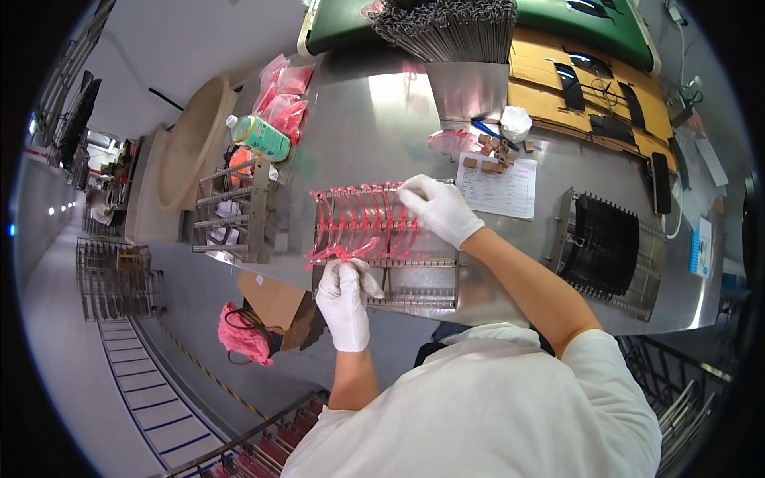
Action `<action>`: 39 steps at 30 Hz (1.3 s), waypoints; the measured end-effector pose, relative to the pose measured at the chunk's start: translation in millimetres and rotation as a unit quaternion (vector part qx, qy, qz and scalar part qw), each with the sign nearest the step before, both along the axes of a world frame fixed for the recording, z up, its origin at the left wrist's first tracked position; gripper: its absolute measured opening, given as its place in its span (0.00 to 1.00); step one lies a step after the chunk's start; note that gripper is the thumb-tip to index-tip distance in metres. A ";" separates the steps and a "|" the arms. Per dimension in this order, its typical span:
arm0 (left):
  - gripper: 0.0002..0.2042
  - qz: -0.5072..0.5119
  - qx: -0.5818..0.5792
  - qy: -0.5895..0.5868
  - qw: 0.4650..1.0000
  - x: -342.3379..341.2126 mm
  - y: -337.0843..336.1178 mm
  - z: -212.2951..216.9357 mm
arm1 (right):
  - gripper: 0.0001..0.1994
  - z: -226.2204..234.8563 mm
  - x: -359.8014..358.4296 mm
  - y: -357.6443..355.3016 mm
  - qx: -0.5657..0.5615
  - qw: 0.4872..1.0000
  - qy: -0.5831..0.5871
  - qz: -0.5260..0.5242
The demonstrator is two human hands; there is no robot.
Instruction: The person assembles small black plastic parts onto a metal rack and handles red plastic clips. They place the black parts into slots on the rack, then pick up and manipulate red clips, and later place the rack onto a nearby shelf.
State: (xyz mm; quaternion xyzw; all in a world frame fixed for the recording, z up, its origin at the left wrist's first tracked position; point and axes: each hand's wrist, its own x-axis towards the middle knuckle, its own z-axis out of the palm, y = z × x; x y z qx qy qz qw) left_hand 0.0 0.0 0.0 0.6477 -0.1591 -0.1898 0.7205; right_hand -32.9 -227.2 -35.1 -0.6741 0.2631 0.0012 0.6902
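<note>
A metal slotted rack (414, 283) lies at the table's near edge in front of me. Across its far part stand several pink, see-through curved plastic pieces (365, 219), side by side. My left hand (344, 303), in a white glove, pinches a pink curved plastic piece (351, 252) held crosswise at the near ends of the row. My right hand (438, 207), also gloved in white, has its fingertips closed around the far end of the rightmost piece in the rack. The exact contact there is partly hidden by the fingers.
To the left are another metal rack (231, 211), a green-labelled bottle (259, 139) and pink bags (283, 99). A paper sheet (498, 185) and small brown blocks (492, 151) lie beyond my right hand. Rightward stands a rack of black curved pieces (603, 245); cardboard (534, 60) lies behind.
</note>
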 end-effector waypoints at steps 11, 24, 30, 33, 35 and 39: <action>0.12 -0.142 0.141 -0.626 0.754 21.9 32.1 63.7 | 0.16 -19.1 -18.4 -1.0 -0.028 0.986 -0.133 -0.096; 0.16 0.086 0.233 -0.379 0.891 103.5 -27.8 133.5 | 0.11 30.7 -165.3 -55.1 -0.041 0.969 -0.166 -0.181; 0.12 -0.245 0.245 -0.333 0.877 8.5 -83.7 49.1 | 0.17 18.2 -214.6 -229.7 -0.355 0.891 0.036 -0.282; 0.12 -0.353 0.231 -0.341 0.840 -36.6 -111.4 14.7 | 0.24 -40.2 -236.0 -313.5 -0.559 0.780 0.216 -0.180; 0.11 -0.389 0.265 -0.325 0.820 -64.7 -127.9 -11.1 | 0.30 -37.6 -237.5 -332.2 -0.564 0.752 0.316 -0.125; 0.18 -0.458 0.287 -0.244 0.805 -100.0 -165.9 -49.0 | 0.41 -42.0 -246.0 -366.5 -0.542 0.751 0.374 -0.051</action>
